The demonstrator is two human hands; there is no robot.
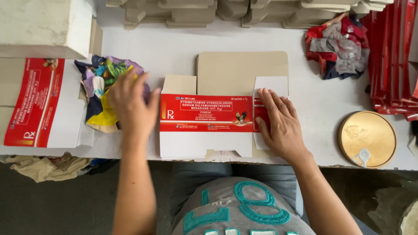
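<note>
White surface [183,48], edge toward the person; dark floor seen below. One flat red-and-white carton [213,124] is laid at centre near the front edge, tan flaps up. Right hand [281,124] is pressed flat on its right end flap, fingers spread, nothing clasped. Left hand [133,104] is laid open on one multicoloured rag [102,89], just left of the carton, no grip closed. One stack of flat cartons [41,104] far left. One red-grey crumpled rag [337,45] upper right. One round gold tin [367,139] with a white dab, right. Red carton blanks [392,56] stood at right edge, count unclear. Tan folded stacks [244,11] along the back.
</note>
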